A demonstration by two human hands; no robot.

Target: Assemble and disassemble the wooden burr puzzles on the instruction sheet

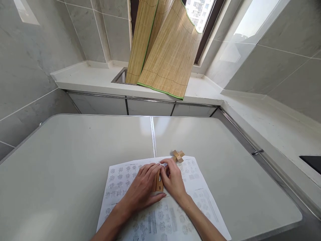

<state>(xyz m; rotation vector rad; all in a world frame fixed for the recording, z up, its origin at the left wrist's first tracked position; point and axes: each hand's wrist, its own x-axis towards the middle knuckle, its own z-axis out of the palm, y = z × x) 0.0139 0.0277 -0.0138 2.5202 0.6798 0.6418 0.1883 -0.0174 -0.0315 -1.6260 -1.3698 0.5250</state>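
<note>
A wooden piece (159,186) marked with a "2" lies between my hands over a printed sheet (200,201). My left hand (144,184) curves round its left side, fingers closed over the top end and thumb below the near end. Against the right side and far end, the bent fingers of my right hand (173,177) press in, nearly touching my left fingertips. Part of the wood is hidden under the fingers. A small cross-shaped wooden piece (178,156) rests at the sheet's far edge, just beyond my right hand.
The sheet lies on a pale table (75,150) with a seam down its middle. Beyond are a white counter (87,77), a sink (121,76) and a bamboo mat (173,50) hanging over them before a window. Another counter (276,124) runs along the right.
</note>
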